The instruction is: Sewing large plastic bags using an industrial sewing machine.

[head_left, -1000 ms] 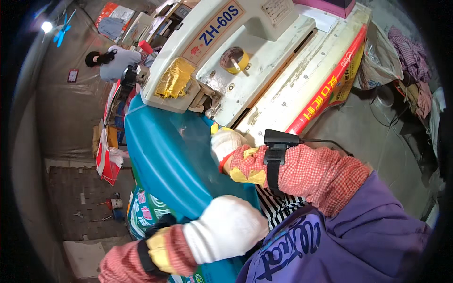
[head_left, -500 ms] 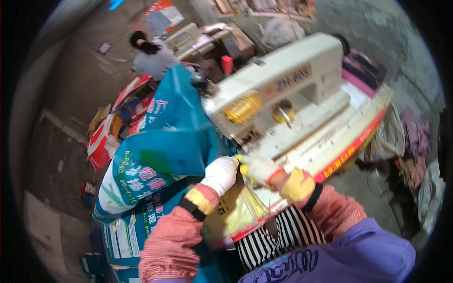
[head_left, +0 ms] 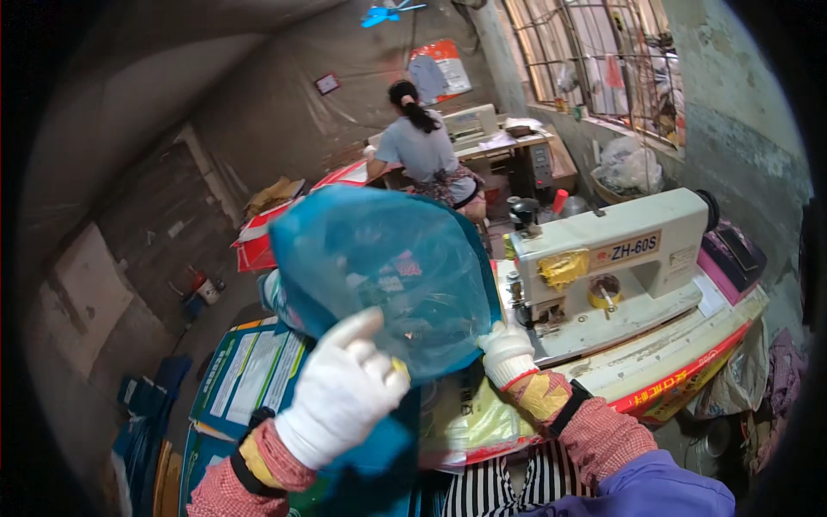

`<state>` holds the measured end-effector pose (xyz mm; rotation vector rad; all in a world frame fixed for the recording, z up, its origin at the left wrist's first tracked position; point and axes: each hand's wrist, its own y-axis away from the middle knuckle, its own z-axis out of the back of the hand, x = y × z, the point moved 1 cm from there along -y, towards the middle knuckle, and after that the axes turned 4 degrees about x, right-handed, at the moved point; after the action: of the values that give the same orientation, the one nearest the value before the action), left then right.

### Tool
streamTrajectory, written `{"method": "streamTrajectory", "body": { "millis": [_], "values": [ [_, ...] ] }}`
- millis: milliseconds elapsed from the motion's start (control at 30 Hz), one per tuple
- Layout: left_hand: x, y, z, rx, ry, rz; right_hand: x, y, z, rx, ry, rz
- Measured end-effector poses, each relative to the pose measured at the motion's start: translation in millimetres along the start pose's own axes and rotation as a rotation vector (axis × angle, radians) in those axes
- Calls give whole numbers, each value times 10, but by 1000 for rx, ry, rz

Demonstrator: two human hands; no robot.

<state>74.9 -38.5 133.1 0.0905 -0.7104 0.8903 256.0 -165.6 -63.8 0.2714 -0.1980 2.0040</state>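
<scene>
A teal woven sack (head_left: 319, 250) stands up before me, its mouth spread toward me and a clear liner showing inside. My right hand (head_left: 506, 351), in a white glove, is closed on the right edge of the sack's mouth, beside the sewing machine. In front of the lower left of the mouth is my left hand (head_left: 345, 392), also in a white glove. One of its fingers points up, the others are loosely bent, and nothing shows in it. The white sewing machine (head_left: 668, 226) stands to the right, with yellow tape on its head.
Printed teal sacks (head_left: 258, 370) lie stacked at my left. Yellow sheeting (head_left: 474, 409) covers the table's near edge. A purple box (head_left: 730, 258) stands behind the machine. Farther back, another person (head_left: 422, 155) sits at a second sewing machine (head_left: 472, 125). A barred window (head_left: 594, 65) is at the back right.
My left hand has come away from the sewing machine, left and nearer to me. The sack has swung round with its mouth spread toward me. My view has turned upward and left.
</scene>
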Motion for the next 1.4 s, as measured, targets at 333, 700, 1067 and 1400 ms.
{"method": "streamTrajectory", "body": {
  "millis": [333,700,1067,1400],
  "values": [
    [243,966,-875,-224,546,622,247,940,629,-480,-708,402],
    [1119,1191,-1867,-438,292,781,-410,1432,854,-383,-1283,397],
    [549,1703,-1170,-663,158,859,-500,786,517,-319,-1555,161],
    [-22,3450,-2163,544,381,1385,227,1583,-621,367,-728,948]
  ]
}}
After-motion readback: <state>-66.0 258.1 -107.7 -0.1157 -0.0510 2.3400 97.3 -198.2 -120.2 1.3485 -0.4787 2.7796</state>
